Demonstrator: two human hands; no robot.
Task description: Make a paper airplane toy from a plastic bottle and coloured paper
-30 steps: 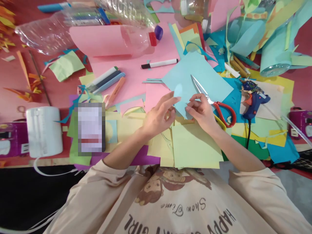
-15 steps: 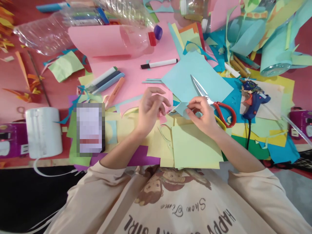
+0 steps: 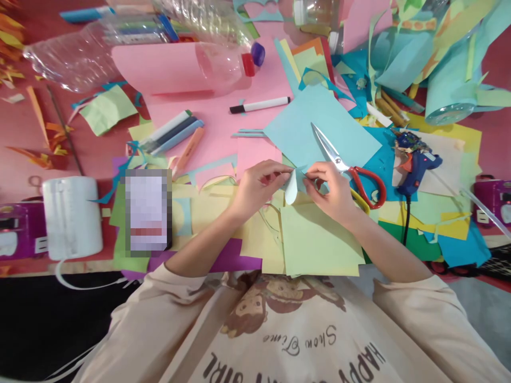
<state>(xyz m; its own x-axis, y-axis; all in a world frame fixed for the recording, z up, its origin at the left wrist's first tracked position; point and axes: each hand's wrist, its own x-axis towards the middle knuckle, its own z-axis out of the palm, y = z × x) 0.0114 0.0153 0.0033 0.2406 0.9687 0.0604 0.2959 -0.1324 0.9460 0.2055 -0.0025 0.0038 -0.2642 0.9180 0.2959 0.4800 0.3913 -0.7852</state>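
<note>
Both hands are raised over the bench [image 3: 24, 125], forearms angled inward from the sleeves and wrists bent so the fingertips meet. The left hand [image 3: 257, 189] and right hand [image 3: 329, 189] each have thumb and fingers nearly closed, pinching a small light-blue paper piece [image 3: 292, 190] between them, its rounded end hanging down. Upside down on the shirt [image 3: 295, 330], "Show Time", "HAPPY" and "GIRL" can be read; another word is partly hidden in folds. Lettering on the pixelated device [image 3: 147, 213] is unreadable. Flat pale-green sheets [image 3: 321, 239] reach the near edge; scissors [image 3: 339, 163] lie close beside the right hand, limiting room there.
</note>
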